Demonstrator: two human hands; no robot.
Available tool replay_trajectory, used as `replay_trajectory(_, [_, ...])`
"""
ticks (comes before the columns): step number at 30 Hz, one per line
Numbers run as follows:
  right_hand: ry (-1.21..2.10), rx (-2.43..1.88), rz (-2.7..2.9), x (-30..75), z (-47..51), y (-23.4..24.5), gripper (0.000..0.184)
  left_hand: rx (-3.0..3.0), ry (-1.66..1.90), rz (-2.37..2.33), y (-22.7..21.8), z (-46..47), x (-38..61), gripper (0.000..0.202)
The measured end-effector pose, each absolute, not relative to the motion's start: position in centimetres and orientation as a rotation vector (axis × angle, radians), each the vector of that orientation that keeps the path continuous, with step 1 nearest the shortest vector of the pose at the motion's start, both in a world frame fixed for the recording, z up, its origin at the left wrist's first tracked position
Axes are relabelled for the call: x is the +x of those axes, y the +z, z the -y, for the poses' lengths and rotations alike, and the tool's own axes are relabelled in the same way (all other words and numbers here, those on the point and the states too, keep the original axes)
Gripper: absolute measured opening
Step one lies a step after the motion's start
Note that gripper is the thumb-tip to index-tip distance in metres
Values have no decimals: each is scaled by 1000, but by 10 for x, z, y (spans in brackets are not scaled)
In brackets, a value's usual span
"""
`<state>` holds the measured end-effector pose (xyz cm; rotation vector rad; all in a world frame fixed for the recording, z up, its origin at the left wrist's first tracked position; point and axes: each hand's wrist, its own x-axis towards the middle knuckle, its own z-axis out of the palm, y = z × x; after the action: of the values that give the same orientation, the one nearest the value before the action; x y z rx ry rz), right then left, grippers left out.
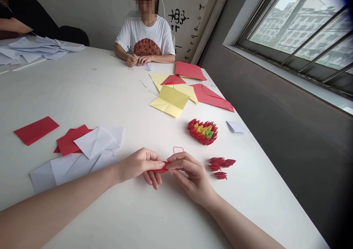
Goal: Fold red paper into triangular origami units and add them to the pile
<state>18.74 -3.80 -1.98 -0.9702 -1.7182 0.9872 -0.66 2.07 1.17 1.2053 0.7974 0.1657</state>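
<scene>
A small folded piece of red paper is held between both hands above the white table. My left hand pinches it between thumb and fingers from the left. From the other side, the fingertips of my right hand grip its right end. Much of the paper is covered by the fingers, so its exact folds are hidden. Several small red folded paper pieces lie just right of my right hand. Beyond them sits a heart-shaped cluster of red, yellow and green folded pieces.
White paper sheets and red sheets lie to the left. Yellow paper and red paper are farther back. A small folded white paper is near the table's right edge. A person in a white T-shirt sits opposite.
</scene>
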Motion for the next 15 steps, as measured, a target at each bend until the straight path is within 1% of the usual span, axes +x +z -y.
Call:
replay_trajectory(4, [886, -941, 1809, 188, 37, -19, 18, 1160, 139, -781, 11, -23, -8, 23])
replay_trajectory(9, [972, -935, 1823, 187, 39, -23, 14, 1160, 173, -794, 9, -22, -8, 22])
replay_trajectory(15, [1059, -1068, 1809, 182, 41, -16, 11, 1181, 209, -804, 6, -21, -8, 17])
